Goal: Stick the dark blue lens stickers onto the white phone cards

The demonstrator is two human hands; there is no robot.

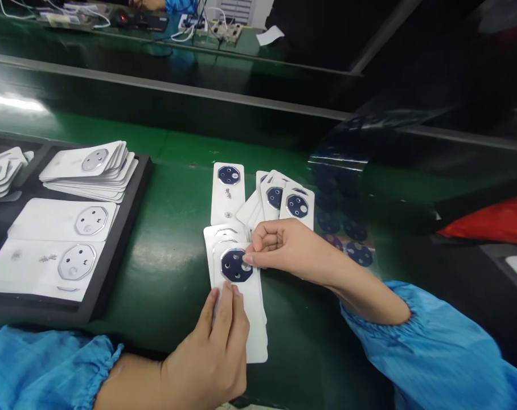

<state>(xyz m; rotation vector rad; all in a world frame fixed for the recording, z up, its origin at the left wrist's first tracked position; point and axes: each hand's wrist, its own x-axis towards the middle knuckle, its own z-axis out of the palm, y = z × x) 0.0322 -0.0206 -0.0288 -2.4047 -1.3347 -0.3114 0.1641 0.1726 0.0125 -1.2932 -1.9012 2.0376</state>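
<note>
A stack of white phone back covers (252, 336) lies on the green table in front of me. On the top cover is a dark blue octagonal camera sticker (230, 267) with several round holes, inside a silver frame. My right hand (279, 247) is closed in a pinch at the sticker's upper right edge. With extended fingers, my left hand (218, 341) touches the cover just below the sticker and is wrapped round nothing. Behind the stack lie a single white cover (228, 199) with a dark octagon and a fanned pile of similar covers (296, 205).
At left, a black tray (130, 228) holds piles of white covers (87, 171) with silvery octagons. A clear sheet of dark round stickers (358, 253) lies beyond my right wrist. Something red (493, 219) is at far right. Across a ledge, another person's blue sleeve (181, 5) shows near cables.
</note>
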